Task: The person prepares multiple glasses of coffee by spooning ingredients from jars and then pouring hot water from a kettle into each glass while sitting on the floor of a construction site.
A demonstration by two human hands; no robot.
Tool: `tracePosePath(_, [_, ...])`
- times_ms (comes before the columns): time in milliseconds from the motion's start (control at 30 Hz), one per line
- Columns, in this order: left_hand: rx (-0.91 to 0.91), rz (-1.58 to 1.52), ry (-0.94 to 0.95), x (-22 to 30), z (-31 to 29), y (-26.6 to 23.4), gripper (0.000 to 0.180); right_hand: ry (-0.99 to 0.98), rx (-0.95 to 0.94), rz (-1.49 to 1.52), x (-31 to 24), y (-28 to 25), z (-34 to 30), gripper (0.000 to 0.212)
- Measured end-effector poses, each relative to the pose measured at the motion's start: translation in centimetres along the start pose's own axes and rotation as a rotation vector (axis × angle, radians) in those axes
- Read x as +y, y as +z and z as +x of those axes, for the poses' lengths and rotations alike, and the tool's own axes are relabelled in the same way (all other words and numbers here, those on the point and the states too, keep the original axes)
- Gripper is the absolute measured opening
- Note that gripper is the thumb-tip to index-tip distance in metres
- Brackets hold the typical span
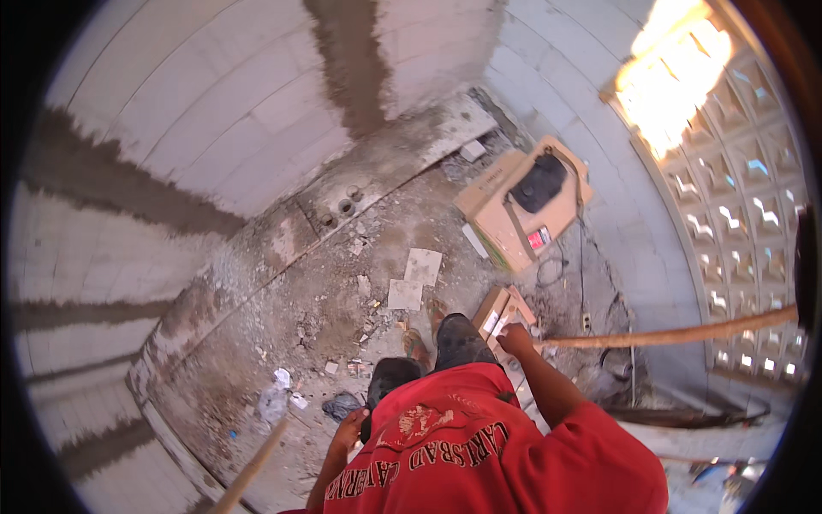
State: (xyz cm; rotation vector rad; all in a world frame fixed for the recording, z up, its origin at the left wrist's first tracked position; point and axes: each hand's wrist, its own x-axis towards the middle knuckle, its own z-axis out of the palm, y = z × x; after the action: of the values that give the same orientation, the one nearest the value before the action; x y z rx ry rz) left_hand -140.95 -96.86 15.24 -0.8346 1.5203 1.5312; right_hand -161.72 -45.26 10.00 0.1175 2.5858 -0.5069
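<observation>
And here you are, ringed by pale block walls [231, 94] striped with rough grey mortar, a rubble-strewn floor [330, 291] spreading beneath you! Over on the right, the patterned block screen [745, 184] lets bright light blaze through at its top; your red shirt [514, 428] fills the foreground. Up ahead lies the large cardboard box [492, 206], a black bag [541, 182] resting on top. A long wooden pole [685, 331] slants in from the right, its near end just beside your right wrist, and look, there's the small cardboard box [494, 308], on the floor just beyond your right knee! Two flat pale squares [423, 266] lie left of it, corners meeting. Your right hand [515, 340] is right at the near side of that small box, fingers bent, but whether they clamp anything I cannot tell; your left hand [349, 427] sits beside your left leg, its fingers partly hidden, their grip impossible to call
</observation>
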Motion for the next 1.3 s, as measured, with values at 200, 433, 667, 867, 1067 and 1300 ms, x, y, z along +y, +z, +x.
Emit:
tracePosePath(200, [0.293,0.444,0.001,2.9,7.7,-6.1,0.022,0.388,0.024,0.022,1.4,7.9,2.5,0.04])
tracePosePath(433, [0.081,0.241,-0.161,9.9,15.6,-8.5,0.044,0.779,0.2,0.403,0.7,13.9,-18.1,0.047])
tracePosePath(667, [-0.203,1.034,0.335,12.7,19.9,-4.4,0.044,1.251,-0.088,0.463,1.8,21.3,-37.4,0.048])
tracePosePath(867, [-0.537,1.781,-0.09,10.8,13.9,9.9,0.086,1.482,-0.172,0.571,3.8,26.4,-47.5,0.054])
tracePosePath(1067, [-0.343,1.72,-0.241,2.8,11.1,13.5,0.117,1.524,-0.094,0.56,16.7,35.6,-49.0,0.064])
tracePosePath(1300, [0.006,2.068,-0.101,-3.5,9.0,18.1,0.101,1.502,0.14,0.486,43.3,50.5,-41.0,0.086])
